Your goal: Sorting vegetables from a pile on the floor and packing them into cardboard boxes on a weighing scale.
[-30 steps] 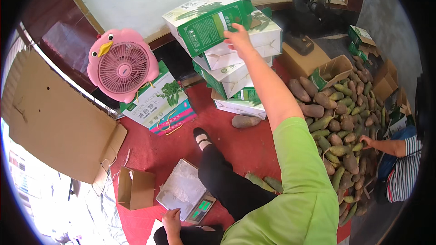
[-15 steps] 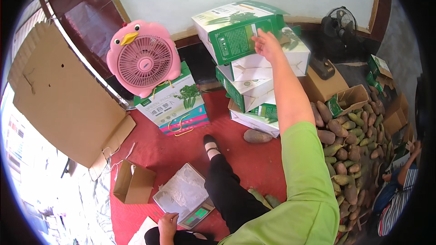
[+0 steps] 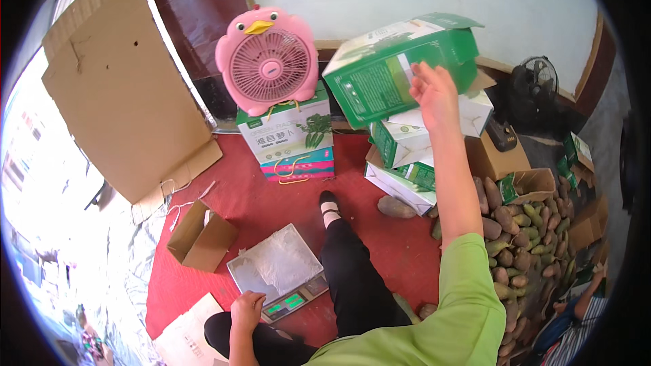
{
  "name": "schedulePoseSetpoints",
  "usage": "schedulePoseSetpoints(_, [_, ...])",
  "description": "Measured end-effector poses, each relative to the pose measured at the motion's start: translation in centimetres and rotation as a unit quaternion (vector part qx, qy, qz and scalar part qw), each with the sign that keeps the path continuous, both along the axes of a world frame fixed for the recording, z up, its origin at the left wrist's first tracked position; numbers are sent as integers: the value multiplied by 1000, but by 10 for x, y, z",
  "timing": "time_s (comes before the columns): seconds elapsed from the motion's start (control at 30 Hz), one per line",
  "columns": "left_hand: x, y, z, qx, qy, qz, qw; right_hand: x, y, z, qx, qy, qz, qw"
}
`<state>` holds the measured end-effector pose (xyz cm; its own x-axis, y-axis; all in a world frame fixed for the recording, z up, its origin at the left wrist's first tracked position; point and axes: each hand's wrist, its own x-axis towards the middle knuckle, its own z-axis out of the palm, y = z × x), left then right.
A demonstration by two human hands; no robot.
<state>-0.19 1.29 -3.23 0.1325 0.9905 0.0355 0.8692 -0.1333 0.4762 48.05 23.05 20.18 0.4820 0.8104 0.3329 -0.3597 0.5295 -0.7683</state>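
green box: glossy card | pink fan: smooth plastic | brown panel: plain matt cardboard

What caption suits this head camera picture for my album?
Right hand at a green-and-white box above stacked boxes, left hand near a scale.

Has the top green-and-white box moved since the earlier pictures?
Yes. Judged against the bottom box of the stack, the top green-and-white box has shifted nearer the camera and somewhat left.
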Motion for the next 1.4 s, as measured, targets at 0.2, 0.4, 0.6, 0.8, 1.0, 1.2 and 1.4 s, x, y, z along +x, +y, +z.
schedulePoseSetpoints(0.2, [-7,-10,9,37,-22,4,999,-56,-43,43,11,-127,-17,992])
schedulePoseSetpoints(0.4, [-14,-18,17,87,-45,8,995,-114,-65,43,-20,-185,75,980])
schedulePoseSetpoints(0.6, [-23,-29,25,105,-63,25,992,-191,-69,13,-75,-220,242,942])
schedulePoseSetpoints(0.8, [-32,-40,35,110,-70,91,987,-262,-74,-43,-106,-221,351,904])
schedulePoseSetpoints(1.0, [-43,-43,34,226,-108,183,951,-283,-61,-143,-174,-162,352,906])
schedulePoseSetpoints(1.2, [-36,-41,50,251,-64,203,944,-277,-36,-256,-294,-174,283,896])
schedulePoseSetpoints(1.4, [-30,-33,59,283,64,208,934,-229,-26,-251,-391,-301,270,827])
